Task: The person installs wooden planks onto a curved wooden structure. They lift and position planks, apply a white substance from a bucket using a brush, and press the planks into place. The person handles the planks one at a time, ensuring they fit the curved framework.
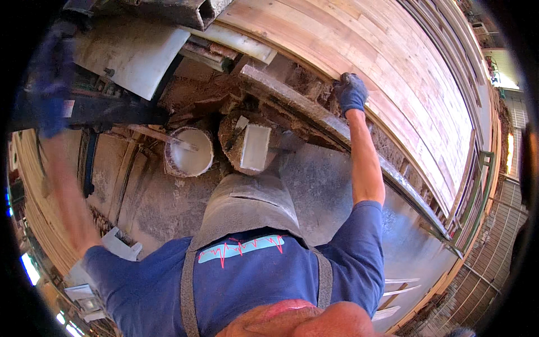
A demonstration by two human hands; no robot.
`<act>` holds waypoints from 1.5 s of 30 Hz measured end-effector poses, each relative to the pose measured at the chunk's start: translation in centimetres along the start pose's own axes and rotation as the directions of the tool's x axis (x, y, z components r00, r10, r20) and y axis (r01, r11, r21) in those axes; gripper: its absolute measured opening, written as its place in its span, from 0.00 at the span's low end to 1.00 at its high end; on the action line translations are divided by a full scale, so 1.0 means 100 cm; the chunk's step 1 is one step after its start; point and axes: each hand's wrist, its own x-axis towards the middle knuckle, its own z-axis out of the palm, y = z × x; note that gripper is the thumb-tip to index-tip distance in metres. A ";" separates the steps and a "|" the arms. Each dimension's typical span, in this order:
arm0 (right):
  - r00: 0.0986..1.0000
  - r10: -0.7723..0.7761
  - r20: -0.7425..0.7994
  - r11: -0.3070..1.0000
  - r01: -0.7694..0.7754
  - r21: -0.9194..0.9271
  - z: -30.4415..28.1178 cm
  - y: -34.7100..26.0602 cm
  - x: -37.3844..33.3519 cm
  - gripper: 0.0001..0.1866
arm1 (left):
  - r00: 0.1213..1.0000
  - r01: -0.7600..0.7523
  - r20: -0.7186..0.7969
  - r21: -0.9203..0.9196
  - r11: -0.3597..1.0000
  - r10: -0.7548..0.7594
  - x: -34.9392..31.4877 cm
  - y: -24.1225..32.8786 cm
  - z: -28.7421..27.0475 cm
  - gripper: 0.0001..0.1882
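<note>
My right hand (pixel 352 91), in a dark blue glove, is closed at the near edge of a wide panel of pale wooden boards (pixel 393 73). Its fingers curl over the edge board, and their tips are hidden. Far out to the left, my left hand (pixel 53 84) wears a blue glove too and is smeared by motion. It is near a dark metal bar (pixel 106 112) of the machine, and its fingers cannot be made out. Between my arms stand a round tub of white paste (pixel 192 151) with a wooden stick (pixel 163 136) in it and a rectangular white container (pixel 255 147).
A long metal rail (pixel 303 104) crusted with residue runs along the panel's near side. A pale metal plate (pixel 135 56) covers part of the machine at upper left. Stacked long boards (pixel 42 208) lie at far left. A green metal frame (pixel 477 196) stands at right.
</note>
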 end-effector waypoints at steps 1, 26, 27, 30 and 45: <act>0.999 0.032 0.009 0.998 -0.032 -0.056 -0.001 0.016 -0.012 0.13 | 1.000 0.016 0.027 -0.238 0.971 -0.010 -0.018 0.055 0.050 0.21; 0.997 -0.078 0.021 0.984 0.080 -0.162 -0.010 0.003 0.013 0.16 | 0.832 -0.046 0.505 -0.350 0.936 0.230 0.037 0.274 0.348 0.14; 0.996 -0.089 0.033 0.981 0.093 -0.172 -0.010 0.004 0.016 0.16 | 0.846 -0.054 0.477 -0.366 0.929 0.238 0.039 0.275 0.351 0.13; 0.989 -0.126 0.082 0.974 0.139 -0.181 -0.009 0.003 0.022 0.14 | 0.846 -0.102 0.453 -0.383 0.918 0.283 0.037 0.276 0.359 0.10; 0.991 -0.115 0.072 0.967 0.128 -0.220 0.016 -0.004 0.027 0.07 | 0.806 -0.156 0.458 -0.447 0.881 0.375 0.033 0.260 0.358 0.16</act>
